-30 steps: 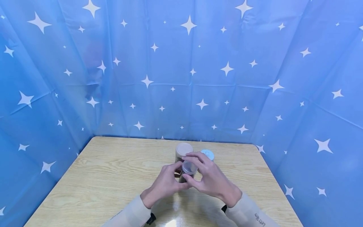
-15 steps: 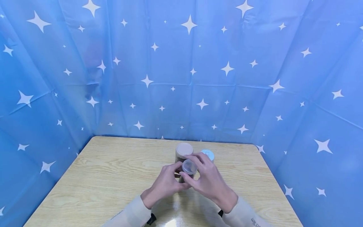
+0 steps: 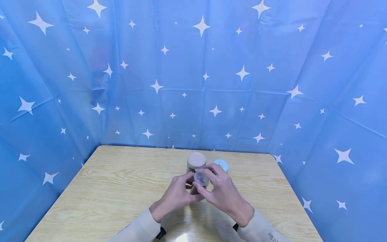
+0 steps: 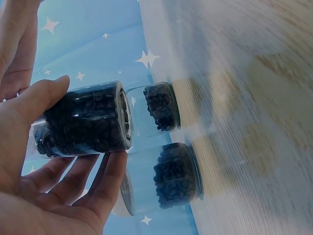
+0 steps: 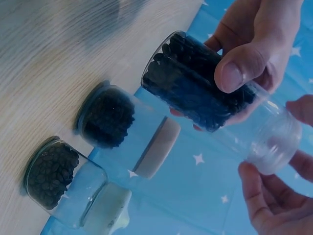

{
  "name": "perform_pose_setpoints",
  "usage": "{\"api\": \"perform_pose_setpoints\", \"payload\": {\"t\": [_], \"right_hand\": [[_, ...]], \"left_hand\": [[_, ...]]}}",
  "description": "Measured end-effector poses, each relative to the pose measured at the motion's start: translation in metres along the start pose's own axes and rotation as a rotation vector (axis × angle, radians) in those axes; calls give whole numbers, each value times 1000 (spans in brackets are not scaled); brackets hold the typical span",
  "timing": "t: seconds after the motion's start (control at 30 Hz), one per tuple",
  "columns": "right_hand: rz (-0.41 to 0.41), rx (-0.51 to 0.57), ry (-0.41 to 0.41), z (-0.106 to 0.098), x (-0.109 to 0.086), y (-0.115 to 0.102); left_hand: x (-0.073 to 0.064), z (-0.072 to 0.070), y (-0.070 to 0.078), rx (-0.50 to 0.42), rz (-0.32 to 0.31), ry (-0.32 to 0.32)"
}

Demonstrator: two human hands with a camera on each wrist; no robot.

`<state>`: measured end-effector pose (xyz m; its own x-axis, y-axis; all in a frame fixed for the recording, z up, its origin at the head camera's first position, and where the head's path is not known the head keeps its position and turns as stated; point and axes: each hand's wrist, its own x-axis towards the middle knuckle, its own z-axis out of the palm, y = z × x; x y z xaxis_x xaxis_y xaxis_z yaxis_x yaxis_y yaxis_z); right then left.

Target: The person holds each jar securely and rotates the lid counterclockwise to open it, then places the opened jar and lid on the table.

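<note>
Wooden table (image 3: 121,178) below, both hands (image 3: 177,193) (image 3: 225,193) hold a jar (image 5: 188,83) between them.

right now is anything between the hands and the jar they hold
Nothing visible: the left hand grips the bean jar directly, the right hand pinches its clear top. The beige-lidded jar and blue-lidded jar stand beyond.

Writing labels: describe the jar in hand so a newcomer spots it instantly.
Over the pale wooden table, the person's left hand grips a clear cylindrical jar of dark bean-like pieces. Unlike its neighbours, the pinkish-lidded clear jar and the blue-lidded clear jar, both standing, it is raised and has a colourless top.
</note>
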<state>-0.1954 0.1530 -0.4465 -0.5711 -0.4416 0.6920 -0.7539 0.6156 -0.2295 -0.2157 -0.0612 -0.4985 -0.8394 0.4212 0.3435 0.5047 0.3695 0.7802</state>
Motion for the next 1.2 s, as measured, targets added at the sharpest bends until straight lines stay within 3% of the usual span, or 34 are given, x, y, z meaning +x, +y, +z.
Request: {"api": "perform_pose_setpoints", "payload": {"t": [0.53, 0.7, 1.2], "right_hand": [[-51, 53, 4, -4, 0, 5], [-101, 86, 2, -5, 1, 9], [-228, 202, -144, -11, 4, 30]], "left_hand": [[0, 1, 1, 14, 9, -10], [0, 2, 2, 18, 2, -9], [-1, 2, 1, 34, -7, -16]]}}
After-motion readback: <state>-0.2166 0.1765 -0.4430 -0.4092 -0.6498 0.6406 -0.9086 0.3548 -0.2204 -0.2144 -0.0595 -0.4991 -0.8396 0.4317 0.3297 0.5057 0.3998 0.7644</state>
